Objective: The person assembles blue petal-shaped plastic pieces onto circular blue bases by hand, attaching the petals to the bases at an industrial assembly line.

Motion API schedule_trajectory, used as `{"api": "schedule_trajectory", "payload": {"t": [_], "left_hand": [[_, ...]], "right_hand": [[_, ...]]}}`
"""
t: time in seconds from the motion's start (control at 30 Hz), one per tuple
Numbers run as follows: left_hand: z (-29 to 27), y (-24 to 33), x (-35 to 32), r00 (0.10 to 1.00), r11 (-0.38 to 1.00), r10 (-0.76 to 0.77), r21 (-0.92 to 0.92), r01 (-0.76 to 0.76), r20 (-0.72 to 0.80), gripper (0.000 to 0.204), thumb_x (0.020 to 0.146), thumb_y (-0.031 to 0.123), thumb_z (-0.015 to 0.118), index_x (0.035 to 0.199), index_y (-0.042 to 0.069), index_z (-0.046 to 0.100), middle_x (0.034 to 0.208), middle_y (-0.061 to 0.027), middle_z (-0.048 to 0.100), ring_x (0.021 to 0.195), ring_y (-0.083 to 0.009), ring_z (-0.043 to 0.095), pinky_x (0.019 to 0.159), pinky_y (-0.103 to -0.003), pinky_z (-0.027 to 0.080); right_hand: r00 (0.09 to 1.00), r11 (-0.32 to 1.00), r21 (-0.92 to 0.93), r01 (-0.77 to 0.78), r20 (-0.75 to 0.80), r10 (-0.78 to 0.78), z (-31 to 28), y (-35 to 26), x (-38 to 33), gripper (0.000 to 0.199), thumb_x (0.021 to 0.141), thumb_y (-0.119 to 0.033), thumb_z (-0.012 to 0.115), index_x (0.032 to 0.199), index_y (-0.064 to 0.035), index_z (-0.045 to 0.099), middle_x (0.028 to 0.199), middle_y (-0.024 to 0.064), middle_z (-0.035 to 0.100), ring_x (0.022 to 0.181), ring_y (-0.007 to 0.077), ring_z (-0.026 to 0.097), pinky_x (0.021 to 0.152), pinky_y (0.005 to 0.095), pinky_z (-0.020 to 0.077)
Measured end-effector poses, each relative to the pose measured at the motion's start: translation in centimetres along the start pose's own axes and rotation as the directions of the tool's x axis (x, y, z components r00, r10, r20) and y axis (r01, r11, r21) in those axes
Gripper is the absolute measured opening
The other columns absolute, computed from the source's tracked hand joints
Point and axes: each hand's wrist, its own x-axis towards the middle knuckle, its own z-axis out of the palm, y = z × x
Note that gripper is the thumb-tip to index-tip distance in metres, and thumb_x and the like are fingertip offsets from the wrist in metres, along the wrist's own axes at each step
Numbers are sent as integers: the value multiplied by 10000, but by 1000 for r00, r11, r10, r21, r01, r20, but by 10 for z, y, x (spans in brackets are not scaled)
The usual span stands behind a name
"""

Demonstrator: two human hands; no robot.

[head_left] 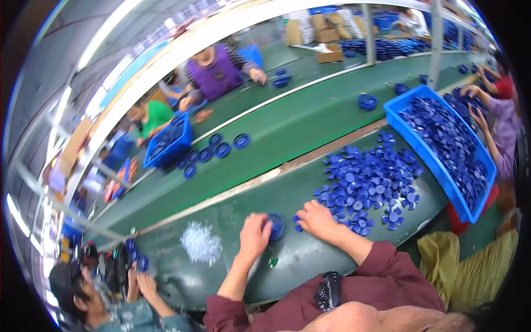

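My left hand [255, 235] is closed at the left edge of a round blue ringed part [277, 227] lying on the green bench, its fingertips at the rim. To the right of that part, my right hand [319, 221] reaches down with its fingers bent together. A small blue fan piece [297, 224] shows at its fingertips, partly hidden. Just beyond this hand spreads a heap of small blue fan pieces [365, 182]. A pile of small clear pieces [200, 243] lies left of my left hand. Near my left wrist sits a tiny green piece [272, 262].
A blue crate [487, 191] full of fan pieces stands at the right. Beyond the bench runs a green conveyor belt [287, 159] with several round blue parts [223, 150] and another crate [185, 145]. Co-workers sit across it, at far right, and at lower left [83, 301].
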Motion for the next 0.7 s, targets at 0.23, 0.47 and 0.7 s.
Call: {"api": "schedule_trajectory", "payload": {"t": [0.23,0.47,0.7], "left_hand": [[34,-24,11,964,964,-251,71,257,-87,163,862,161,541,957,41,598,1009,-172,624,934,-380,610,793,-484,498],[55,-17,-11,896,819,-425,-475,321,-127,239,904,217,579,1008,3,577,854,-180,653,829,-314,645,734,-393,495],[41,-16,-8,812,265,-555,-887,379,181,190,946,202,560,994,21,592,905,-49,600,813,-123,557,721,-282,473]], "right_hand": [[991,990,68,121,49,-124,-31,-16,0,329,701,-129,689,1024,-71,661,884,131,568,889,325,537,756,422,471],[1000,999,-46,0,26,1,2,-18,-6,371,668,-236,777,960,-44,653,916,132,577,900,320,540,757,421,471],[904,998,55,14,-428,11,-18,-9,7,351,720,-274,744,967,-61,614,861,120,567,828,318,549,664,419,476]]}}
